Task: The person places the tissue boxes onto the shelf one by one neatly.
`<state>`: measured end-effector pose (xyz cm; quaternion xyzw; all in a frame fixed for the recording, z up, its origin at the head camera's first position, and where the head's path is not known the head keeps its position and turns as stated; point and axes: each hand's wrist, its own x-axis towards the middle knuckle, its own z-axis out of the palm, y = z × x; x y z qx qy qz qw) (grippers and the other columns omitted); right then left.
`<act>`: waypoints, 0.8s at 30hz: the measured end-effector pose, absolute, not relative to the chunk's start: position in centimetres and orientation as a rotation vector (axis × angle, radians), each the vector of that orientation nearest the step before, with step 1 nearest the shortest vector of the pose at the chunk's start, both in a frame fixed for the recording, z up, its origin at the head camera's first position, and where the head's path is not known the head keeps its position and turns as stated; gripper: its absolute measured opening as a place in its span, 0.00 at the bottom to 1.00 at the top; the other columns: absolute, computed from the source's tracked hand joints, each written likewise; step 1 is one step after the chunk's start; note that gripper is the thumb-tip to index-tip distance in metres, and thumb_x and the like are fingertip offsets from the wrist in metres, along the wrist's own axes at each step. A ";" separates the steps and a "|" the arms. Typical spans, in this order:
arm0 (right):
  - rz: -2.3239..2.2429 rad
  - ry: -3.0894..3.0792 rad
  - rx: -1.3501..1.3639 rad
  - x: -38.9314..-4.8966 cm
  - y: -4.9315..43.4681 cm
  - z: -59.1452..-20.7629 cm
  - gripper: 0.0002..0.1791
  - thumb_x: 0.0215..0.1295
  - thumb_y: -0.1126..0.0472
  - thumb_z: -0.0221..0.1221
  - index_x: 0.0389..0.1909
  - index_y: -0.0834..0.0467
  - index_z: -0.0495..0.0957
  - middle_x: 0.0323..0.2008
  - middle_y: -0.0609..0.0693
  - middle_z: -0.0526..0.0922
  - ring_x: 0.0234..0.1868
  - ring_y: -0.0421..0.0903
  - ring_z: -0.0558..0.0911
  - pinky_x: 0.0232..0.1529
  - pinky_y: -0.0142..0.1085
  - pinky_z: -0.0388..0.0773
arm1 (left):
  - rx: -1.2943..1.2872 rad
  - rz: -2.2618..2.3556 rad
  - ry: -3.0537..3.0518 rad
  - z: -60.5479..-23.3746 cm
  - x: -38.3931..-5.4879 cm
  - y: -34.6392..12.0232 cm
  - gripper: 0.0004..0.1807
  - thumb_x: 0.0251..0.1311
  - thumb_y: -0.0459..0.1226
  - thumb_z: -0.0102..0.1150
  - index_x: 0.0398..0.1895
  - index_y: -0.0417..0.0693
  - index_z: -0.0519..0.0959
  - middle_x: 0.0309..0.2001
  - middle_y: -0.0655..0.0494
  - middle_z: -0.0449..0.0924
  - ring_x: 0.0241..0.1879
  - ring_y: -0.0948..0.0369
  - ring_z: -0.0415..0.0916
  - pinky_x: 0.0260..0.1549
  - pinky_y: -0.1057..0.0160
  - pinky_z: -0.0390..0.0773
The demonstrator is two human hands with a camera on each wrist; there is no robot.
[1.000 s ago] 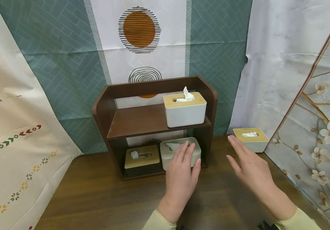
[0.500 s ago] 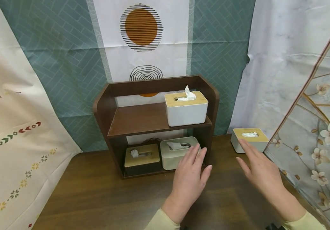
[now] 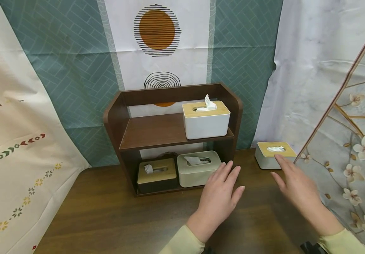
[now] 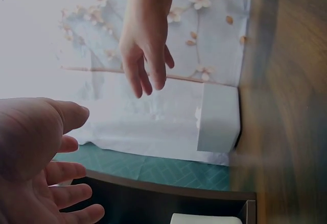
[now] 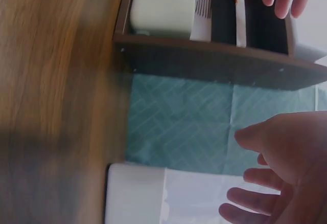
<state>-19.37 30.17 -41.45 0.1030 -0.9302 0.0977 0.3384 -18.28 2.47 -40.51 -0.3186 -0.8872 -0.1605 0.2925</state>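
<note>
My left hand (image 3: 217, 197) hovers with its fingers extended in front of the shelf's lower right corner, holding nothing. Behind it, in the lower compartment, sits a pale green tissue box (image 3: 195, 173). My right hand (image 3: 300, 187) is raised near a white tissue box with a wooden lid (image 3: 276, 160) on the table at the right. Its fingertips overlap that box in the head view, but the right wrist view shows the hand (image 5: 276, 178) apart from the box (image 5: 135, 196). Another white tissue box (image 3: 206, 121) stands on the upper shelf, a tissue sticking up from it.
The dark brown two-tier shelf (image 3: 157, 132) stands at the back of the wooden table (image 3: 112, 218). A dark tissue box with a wooden lid (image 3: 157, 173) fills the lower left. Patterned cloths (image 3: 246, 70) hang behind and at both sides.
Both hands have moved to the right, uncovering the pale green tissue box. The right hand has come closer to the tissue box on the table. The boxes stay in place.
</note>
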 end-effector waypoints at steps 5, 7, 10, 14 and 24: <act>0.235 -2.451 0.251 -20.3 31.5 -41.9 0.42 0.59 0.61 0.71 0.73 0.60 0.64 0.59 0.71 0.76 0.52 0.73 0.78 0.40 0.67 0.74 | -0.871 -0.353 -2.359 -41.0 -18.7 3.4 0.30 0.73 0.56 0.51 0.73 0.56 0.68 0.73 0.53 0.65 0.73 0.54 0.62 0.67 0.53 0.65; 0.229 -2.469 0.238 -20.6 32.1 -42.2 0.41 0.59 0.61 0.71 0.73 0.61 0.64 0.59 0.72 0.75 0.52 0.73 0.77 0.40 0.67 0.73 | -0.875 -0.331 -2.362 -41.2 -18.8 3.8 0.30 0.73 0.56 0.51 0.73 0.56 0.69 0.73 0.54 0.66 0.72 0.54 0.62 0.67 0.54 0.66; 0.225 -2.498 0.221 -21.1 33.0 -42.6 0.41 0.61 0.59 0.70 0.73 0.61 0.64 0.60 0.71 0.75 0.53 0.74 0.76 0.41 0.69 0.73 | -0.880 -0.308 -2.376 -41.4 -18.9 4.2 0.30 0.73 0.57 0.50 0.73 0.57 0.69 0.73 0.55 0.66 0.72 0.54 0.62 0.67 0.54 0.66; 0.221 -2.530 0.220 -21.8 34.0 -42.9 0.41 0.61 0.59 0.70 0.73 0.62 0.63 0.61 0.72 0.73 0.55 0.75 0.75 0.44 0.69 0.71 | -0.886 -0.287 -2.396 -41.6 -19.0 4.7 0.30 0.73 0.58 0.49 0.73 0.57 0.69 0.73 0.55 0.66 0.72 0.54 0.62 0.66 0.54 0.67; 0.218 -2.581 0.240 -23.7 35.6 -43.4 0.42 0.61 0.60 0.70 0.73 0.66 0.63 0.66 0.70 0.68 0.63 0.73 0.67 0.58 0.69 0.64 | -0.881 -0.206 -2.416 -42.4 -19.4 6.4 0.31 0.72 0.58 0.50 0.73 0.58 0.69 0.73 0.54 0.66 0.72 0.54 0.63 0.63 0.53 0.71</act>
